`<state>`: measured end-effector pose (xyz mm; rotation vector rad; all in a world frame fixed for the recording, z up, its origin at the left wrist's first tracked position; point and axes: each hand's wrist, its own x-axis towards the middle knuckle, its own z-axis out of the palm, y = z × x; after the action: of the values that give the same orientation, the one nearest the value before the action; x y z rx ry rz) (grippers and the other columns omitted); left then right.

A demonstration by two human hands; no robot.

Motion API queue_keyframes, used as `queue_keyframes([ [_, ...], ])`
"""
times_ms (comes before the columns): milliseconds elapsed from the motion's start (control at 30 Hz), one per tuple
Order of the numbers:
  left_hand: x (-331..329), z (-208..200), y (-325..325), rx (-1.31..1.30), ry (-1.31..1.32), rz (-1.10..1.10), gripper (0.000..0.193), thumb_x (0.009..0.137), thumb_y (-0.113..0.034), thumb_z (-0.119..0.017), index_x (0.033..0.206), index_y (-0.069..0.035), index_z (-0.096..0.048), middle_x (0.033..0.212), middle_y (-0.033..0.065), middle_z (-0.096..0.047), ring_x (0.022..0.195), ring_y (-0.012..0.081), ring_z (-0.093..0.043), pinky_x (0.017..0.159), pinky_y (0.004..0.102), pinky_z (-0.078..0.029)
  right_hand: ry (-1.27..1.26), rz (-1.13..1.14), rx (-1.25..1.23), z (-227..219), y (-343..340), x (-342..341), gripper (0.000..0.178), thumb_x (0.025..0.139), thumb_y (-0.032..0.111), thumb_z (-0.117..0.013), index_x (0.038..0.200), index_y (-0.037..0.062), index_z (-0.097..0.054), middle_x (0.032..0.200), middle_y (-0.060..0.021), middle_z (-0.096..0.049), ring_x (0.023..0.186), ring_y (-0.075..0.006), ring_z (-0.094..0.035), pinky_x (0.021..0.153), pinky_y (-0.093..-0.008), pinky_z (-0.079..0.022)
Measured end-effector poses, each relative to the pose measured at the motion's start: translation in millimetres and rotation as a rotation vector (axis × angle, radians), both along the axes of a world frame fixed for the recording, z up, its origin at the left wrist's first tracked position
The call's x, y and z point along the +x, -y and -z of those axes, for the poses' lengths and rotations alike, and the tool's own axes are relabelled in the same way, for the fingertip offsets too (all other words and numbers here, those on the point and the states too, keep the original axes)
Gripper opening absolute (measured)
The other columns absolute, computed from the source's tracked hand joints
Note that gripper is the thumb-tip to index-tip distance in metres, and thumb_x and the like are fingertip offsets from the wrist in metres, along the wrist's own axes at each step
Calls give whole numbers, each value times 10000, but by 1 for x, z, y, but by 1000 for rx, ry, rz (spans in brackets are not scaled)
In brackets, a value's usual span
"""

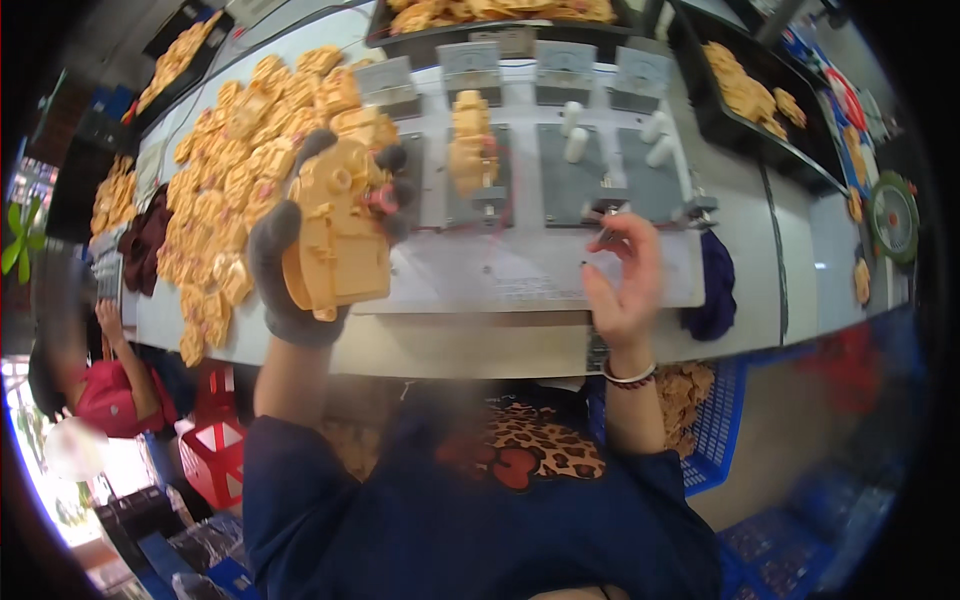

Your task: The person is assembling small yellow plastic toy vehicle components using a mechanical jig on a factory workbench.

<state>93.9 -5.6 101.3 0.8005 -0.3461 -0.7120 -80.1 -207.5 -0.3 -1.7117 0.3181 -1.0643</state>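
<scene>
My left hand (275, 262), in a dark grey glove, grips a yellow moulded plastic housing (345, 235). It is raised above the table's near left part, its hollow, ribbed side showing, with a small pink-red part at its right edge by my fingertips. My bare right hand (630, 285) hovers at the front of the test fixture (430, 280), thumb and fingers curved and apart. Just beyond its fingertips is a small metal clamp (607, 198) on a grey plate. Another yellow housing (470, 145) lies on a grey plate between my hands.
A heap of yellow housings (235, 160) covers the table's left. Several analog meters (470, 68) line the fixture's back, with white posts (575, 145) before them. Black bins (750, 130) hold more housings. A dark blue cloth (712, 290) lies right. Another person (120, 390) sits at far left.
</scene>
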Motion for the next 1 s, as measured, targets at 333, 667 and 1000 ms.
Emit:
queue_keyframes([
  [333, 54, -27, 218, 313, 1305, 38, 550, 755, -219, -766, 1176, -56, -451, 1042, 79, -507, 902, 196, -514, 785, 291, -456, -2, -28, -206, -1, 8, -4, 354, 588, 60, -576, 941, 37, -554, 830, -98, -522, 694, -234, -481, 622, -323, -422],
  [667, 60, -6, 227, 158, 1737, 274, 599, 619, -158, -858, 1035, -76, -434, 952, 50, -436, 890, 170, -448, 827, 296, -413, 19, -35, -178, -5, 9, -3, 337, 584, 46, -576, 920, 46, -553, 823, -84, -506, 709, -226, -473, 635, -312, -417],
  [1000, 75, 0, 214, 13, 1617, 400, 360, 743, -141, -707, 1034, -46, -516, 1013, 66, -553, 946, 173, -535, 872, 312, -452, 57, -38, -197, -3, 8, -4, 361, 544, 22, -543, 905, 22, -540, 807, -85, -499, 694, -213, -446, 635, -301, -402],
])
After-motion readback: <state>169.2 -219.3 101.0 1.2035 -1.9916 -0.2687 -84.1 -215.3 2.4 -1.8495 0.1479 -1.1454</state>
